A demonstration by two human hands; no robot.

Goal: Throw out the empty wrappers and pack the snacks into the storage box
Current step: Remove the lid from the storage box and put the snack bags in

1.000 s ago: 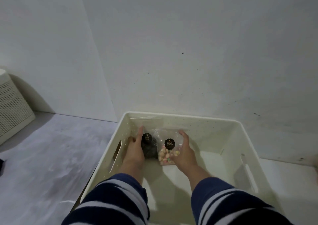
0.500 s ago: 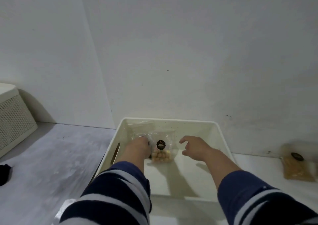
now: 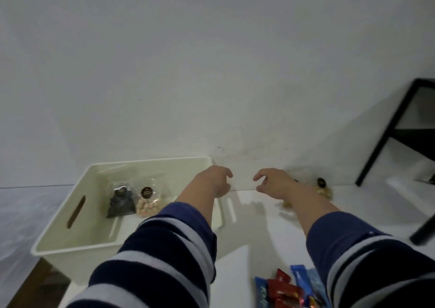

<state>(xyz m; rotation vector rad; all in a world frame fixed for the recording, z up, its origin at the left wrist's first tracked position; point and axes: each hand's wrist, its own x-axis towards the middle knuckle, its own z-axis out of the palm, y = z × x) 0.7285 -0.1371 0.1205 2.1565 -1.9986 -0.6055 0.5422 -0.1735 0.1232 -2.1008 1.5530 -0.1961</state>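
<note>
A cream storage box (image 3: 58, 234) stands at the left on the white table. Two clear snack bags lean against its far wall: a dark one (image 3: 120, 201) and one with pale pink pieces (image 3: 148, 202). My left hand (image 3: 216, 180) hovers over the box's right rim, fingers curled and empty. My right hand (image 3: 274, 181) is further right, fingers apart and empty, above the table near the wall. Behind it lie more clear snack bags (image 3: 323, 187) with dark round labels, partly hidden by my arm. Red and blue wrapped snack bars (image 3: 289, 289) lie near the front edge.
A white wall rises right behind the table. A black metal frame (image 3: 381, 142) stands at the right. The table's left edge (image 3: 47, 291) runs below the box, with brown floor beneath it.
Both hands have come out of the box and moved right. The two bags they were on stay inside against the far wall. The view has swung right, showing the bars and frame.
</note>
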